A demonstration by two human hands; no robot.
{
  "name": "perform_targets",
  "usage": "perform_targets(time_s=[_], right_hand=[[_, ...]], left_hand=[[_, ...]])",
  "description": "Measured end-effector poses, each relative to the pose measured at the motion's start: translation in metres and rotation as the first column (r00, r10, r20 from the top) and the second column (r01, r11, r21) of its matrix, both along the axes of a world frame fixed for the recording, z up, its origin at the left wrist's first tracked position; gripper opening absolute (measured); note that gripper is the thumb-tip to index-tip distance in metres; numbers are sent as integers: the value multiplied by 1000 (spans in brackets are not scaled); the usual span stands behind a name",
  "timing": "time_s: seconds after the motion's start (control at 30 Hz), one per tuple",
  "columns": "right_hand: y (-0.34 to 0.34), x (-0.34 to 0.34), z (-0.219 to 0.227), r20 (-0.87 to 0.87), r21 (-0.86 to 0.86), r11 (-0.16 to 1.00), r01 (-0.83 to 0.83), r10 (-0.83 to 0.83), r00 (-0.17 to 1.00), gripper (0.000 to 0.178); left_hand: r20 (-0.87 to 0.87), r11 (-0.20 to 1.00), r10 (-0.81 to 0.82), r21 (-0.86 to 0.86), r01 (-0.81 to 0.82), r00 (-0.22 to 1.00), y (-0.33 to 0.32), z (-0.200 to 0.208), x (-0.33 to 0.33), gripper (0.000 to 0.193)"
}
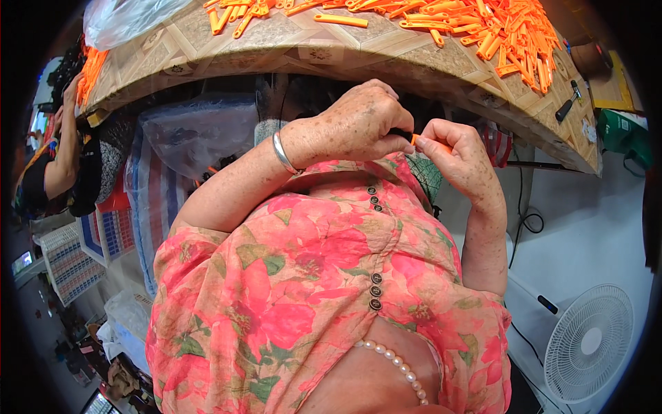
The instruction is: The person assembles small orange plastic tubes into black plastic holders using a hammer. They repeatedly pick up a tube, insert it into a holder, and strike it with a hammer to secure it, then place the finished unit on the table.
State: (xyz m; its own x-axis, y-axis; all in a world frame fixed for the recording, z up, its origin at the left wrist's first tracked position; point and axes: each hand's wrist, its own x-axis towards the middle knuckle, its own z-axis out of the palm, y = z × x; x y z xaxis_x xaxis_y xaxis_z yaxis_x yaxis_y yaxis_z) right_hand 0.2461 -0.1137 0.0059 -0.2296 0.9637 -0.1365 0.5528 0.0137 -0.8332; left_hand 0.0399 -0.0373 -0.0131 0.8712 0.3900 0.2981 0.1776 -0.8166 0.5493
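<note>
Both hands pinch one small orange plastic piece (416, 140) between them. The left hand (362, 124), wearing a silver bangle (281, 153), closes thumb and fingers on its dark left end; the right hand (458, 157) clamps the orange end. The piece lies roughly level, held close above the chest, below the table edge (386, 63) and its heap of orange parts (510, 31).

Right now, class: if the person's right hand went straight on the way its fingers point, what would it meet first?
The left hand: the right hand points leftward, its fingertips already pinching a small orange piece against it. Depth unclear.
</note>
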Motion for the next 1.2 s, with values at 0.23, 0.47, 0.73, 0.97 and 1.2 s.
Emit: perform_targets(time_s=[0.23, 0.47, 0.73, 0.97, 1.2], right_hand=[[4, 5, 0, 82, 30, 993, -117, 115, 990, 28], [12, 24, 19, 199, 183, 983, -3, -34, 979, 26], [73, 258, -7, 334, 766, 497, 408, -850, 408, 37], [107, 366, -53, 518, 473, 683, 557, -727, 451, 39], [74, 391, -43, 103, 203, 482, 852, -876, 471, 46]], left_hand=[[-111, 902, -139, -425, 79, 984, 1, 4, -2, 25], [45, 512, 7, -858, 35, 999, -9, -10, 4, 20], [164, 332, 573, -942, -45, 803, -2, -26, 2, 20], [77, 210, 765, -968, -135, 639, 8, -33, 5, 21], [95, 213, 743, -972, -100, 662, 17, -31, 16, 18]])
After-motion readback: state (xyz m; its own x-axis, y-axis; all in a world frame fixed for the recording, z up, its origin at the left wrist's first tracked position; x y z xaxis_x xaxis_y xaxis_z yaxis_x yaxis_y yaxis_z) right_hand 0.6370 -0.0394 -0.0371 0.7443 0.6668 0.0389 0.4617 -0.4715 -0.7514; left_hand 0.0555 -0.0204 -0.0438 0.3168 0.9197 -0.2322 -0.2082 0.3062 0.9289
